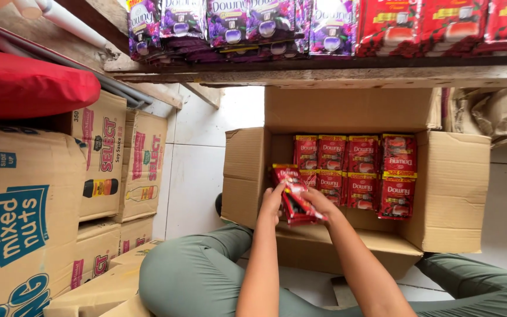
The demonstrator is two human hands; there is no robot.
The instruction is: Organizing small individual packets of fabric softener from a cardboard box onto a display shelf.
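Note:
An open cardboard box (450, 188) sits on the floor in front of my knees, holding rows of red sachet packs (362, 170) standing upright. Both my hands are over the box's left side. My left hand (272, 202) and my right hand (319, 202) together grip a bundle of red sachets (294, 196), lifted slightly above the packs beneath it. My green-trousered legs (195, 276) are bent on either side of the box.
A wooden shelf (324, 73) overhead carries purple sachet strips (230, 23) and red sachet strips (441, 23). Stacked cardboard cartons (30, 217) stand at the left with a red cushion (24, 82) on top. White tiled floor (195, 176) lies between cartons and box.

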